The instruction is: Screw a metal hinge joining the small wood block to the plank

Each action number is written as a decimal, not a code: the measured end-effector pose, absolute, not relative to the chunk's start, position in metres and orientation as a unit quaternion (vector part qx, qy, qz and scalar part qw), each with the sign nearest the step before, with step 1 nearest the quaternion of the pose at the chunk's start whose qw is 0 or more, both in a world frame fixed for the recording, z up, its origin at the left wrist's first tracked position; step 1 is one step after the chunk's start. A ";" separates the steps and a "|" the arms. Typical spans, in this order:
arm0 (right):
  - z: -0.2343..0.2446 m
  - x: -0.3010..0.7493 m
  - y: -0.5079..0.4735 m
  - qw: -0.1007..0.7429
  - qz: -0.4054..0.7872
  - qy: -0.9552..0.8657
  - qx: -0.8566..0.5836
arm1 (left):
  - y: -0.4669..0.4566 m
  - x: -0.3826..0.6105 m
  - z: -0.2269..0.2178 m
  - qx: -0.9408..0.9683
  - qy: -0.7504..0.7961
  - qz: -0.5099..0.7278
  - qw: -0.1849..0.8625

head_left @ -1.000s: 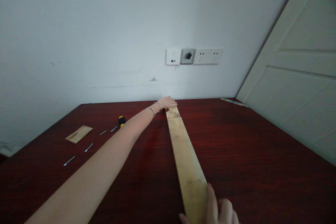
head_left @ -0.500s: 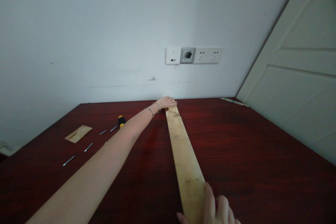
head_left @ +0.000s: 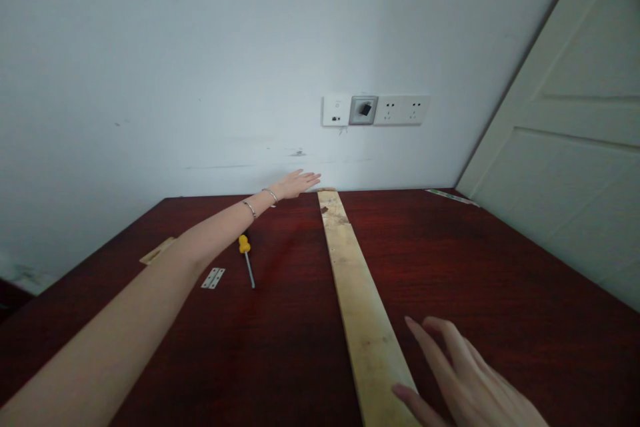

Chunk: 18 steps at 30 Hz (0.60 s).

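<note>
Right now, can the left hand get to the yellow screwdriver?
Probably yes. The left hand is open, raised past the screwdriver, which lies uncovered on the table beside the forearm, with nothing between them.

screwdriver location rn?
Head view, left of centre: the screwdriver lies on the table, yellow handle toward the wall, between the hinge and the plank, just right of the left forearm.

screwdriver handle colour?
Yellow. The screwdriver lies on the dark red table, just beside the left forearm; the head view shows it.
</note>
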State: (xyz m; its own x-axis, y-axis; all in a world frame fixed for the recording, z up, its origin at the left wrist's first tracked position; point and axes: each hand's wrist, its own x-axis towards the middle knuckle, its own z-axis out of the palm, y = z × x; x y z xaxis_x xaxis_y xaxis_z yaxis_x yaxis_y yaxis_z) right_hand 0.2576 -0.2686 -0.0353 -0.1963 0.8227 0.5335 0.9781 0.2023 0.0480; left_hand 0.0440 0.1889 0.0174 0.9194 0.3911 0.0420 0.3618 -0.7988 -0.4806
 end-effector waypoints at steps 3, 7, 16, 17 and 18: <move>0.005 0.254 -0.245 0.200 -0.073 -0.771 -0.600 | 0.187 -0.003 0.037 -0.933 -0.254 0.012 0.254; 0.051 0.237 -0.203 0.157 0.152 -0.822 -0.526 | 0.177 -0.078 0.056 -0.911 -0.344 0.020 0.226; 0.080 0.144 -0.070 0.121 0.277 -0.898 -0.321 | 0.125 -0.261 0.082 -0.798 -0.584 0.108 0.098; 0.078 0.128 -0.053 0.133 0.265 -0.905 -0.303 | 0.116 -0.278 0.082 -0.786 -0.602 0.116 0.079; 0.075 0.111 -0.037 0.137 0.254 -0.915 -0.283 | 0.107 -0.294 0.081 -0.776 -0.616 0.121 0.061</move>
